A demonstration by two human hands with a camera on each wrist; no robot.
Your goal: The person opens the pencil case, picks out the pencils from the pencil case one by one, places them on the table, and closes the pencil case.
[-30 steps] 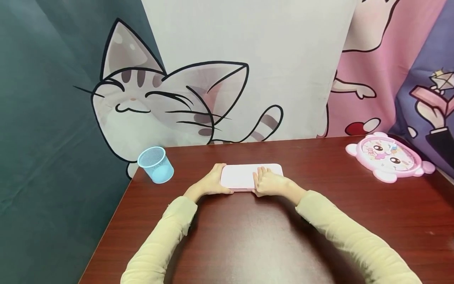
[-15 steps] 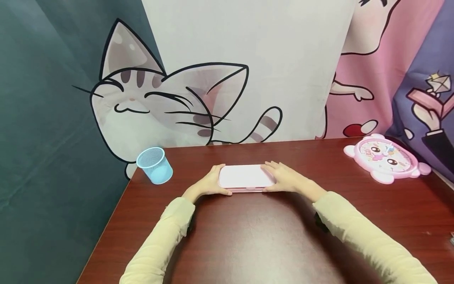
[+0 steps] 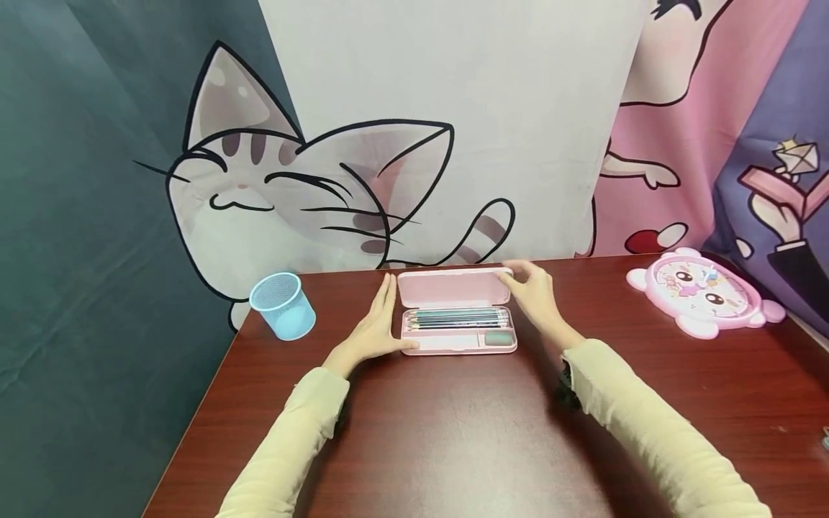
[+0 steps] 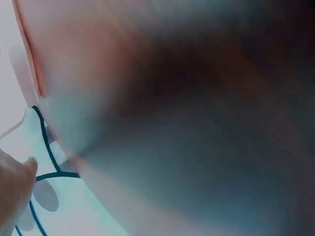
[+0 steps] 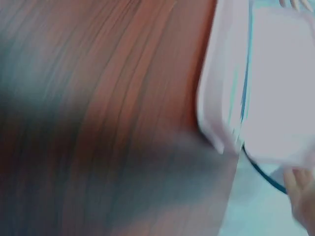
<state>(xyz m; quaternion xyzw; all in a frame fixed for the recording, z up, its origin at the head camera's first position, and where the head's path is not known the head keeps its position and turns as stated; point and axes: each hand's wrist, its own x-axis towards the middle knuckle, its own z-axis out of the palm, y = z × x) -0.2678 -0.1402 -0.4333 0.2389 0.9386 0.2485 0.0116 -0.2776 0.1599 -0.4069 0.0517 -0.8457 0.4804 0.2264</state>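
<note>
A pink pencil case (image 3: 450,344) lies on the table with its lid (image 3: 453,290) raised and tilted back. Inside are several pencils (image 3: 460,317) in a row and a grey-green eraser (image 3: 498,338) in the front right compartment. Along the case's left end my left hand (image 3: 370,332) stands with straight fingers, its thumb touching the front left corner. My right hand (image 3: 535,295) pinches the lid's upper right corner between thumb and fingers. The right wrist view shows the lid (image 5: 280,83) from its side, with fingers (image 5: 298,182) at its edge; the left wrist view is mostly blurred.
A light blue mesh cup (image 3: 283,306) stands at the table's back left. At the back right lies a pink animal-shaped clock (image 3: 706,293). Behind the brown table (image 3: 453,432) hangs a cartoon cat cloth (image 3: 311,194). Part of a small object shows at the right edge.
The pencil case was closed with both hands at its ends; its lid has now swung up and back, uncovering the pencils and eraser. My right hand has risen with the lid.
</note>
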